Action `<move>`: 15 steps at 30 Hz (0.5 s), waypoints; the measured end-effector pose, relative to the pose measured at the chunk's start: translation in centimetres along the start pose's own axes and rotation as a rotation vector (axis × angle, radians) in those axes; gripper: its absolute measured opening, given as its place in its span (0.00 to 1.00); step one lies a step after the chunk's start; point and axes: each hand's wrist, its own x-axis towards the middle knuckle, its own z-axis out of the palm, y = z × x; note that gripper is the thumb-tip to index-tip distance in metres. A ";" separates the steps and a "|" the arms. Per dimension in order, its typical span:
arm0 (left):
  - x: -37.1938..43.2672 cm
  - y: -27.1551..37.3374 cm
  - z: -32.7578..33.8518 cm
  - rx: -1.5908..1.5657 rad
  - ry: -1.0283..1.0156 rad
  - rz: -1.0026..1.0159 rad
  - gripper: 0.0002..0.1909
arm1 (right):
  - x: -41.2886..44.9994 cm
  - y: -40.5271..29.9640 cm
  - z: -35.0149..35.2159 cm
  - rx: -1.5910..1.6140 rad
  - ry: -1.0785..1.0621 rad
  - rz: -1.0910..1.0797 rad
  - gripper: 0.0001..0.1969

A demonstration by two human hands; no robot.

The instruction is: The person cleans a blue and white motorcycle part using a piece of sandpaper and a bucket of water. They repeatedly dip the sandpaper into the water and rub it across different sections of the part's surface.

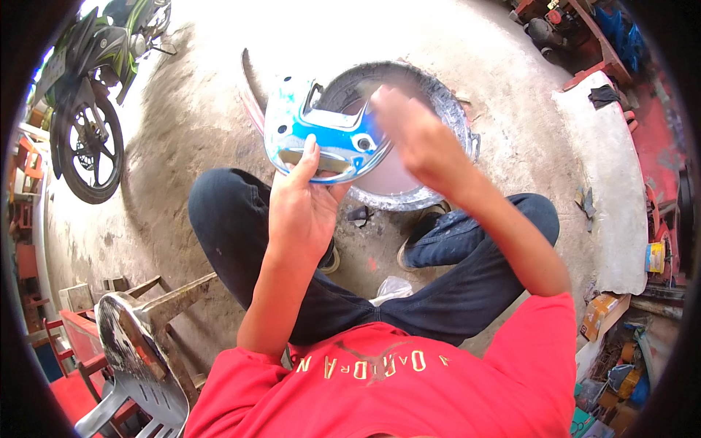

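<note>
A blue and white motorcycle body panel (323,134), apparently plastic and with patchy paint, is tilted over a round tub (405,202). My left hand (306,205) grips its near edge, thumb on top and fingers beneath. At its right edge is my right hand (419,134), blurred, with bent fingers; whether something lies under the fingertips cannot be told. Cloudy greyish liquid (391,172) stands in the tub, whose rim is smeared with pale residue. The tub sits on the concrete floor beyond my feet.
A motorcycle (90,109) stands at upper left. A grey plastic chair (148,394) and a wooden frame (181,295) are at lower left. Along the right runs a pale slab (613,191), with a cardboard box (602,315) below it. Dark scraps (360,216) lie near my feet.
</note>
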 end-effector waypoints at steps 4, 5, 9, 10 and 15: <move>0.0 0.3 -0.5 0.000 -0.015 0.018 0.21 | -0.8 -3.7 -0.1 0.034 -0.060 -0.161 0.22; 0.1 0.3 -0.6 -0.018 -0.025 0.024 0.21 | -0.4 -2.4 -0.1 0.014 -0.052 -0.175 0.22; 0.0 1.0 -0.5 -0.067 0.040 -0.027 0.18 | 1.2 1.2 0.0 -0.007 -0.006 0.110 0.20; 0.1 0.9 -0.7 -0.074 0.035 -0.023 0.18 | 0.9 -0.2 0.2 0.024 0.006 0.018 0.20; 0.4 1.0 -1.3 -0.048 0.015 -0.009 0.17 | 1.3 -1.2 0.3 -0.008 -0.003 -0.082 0.19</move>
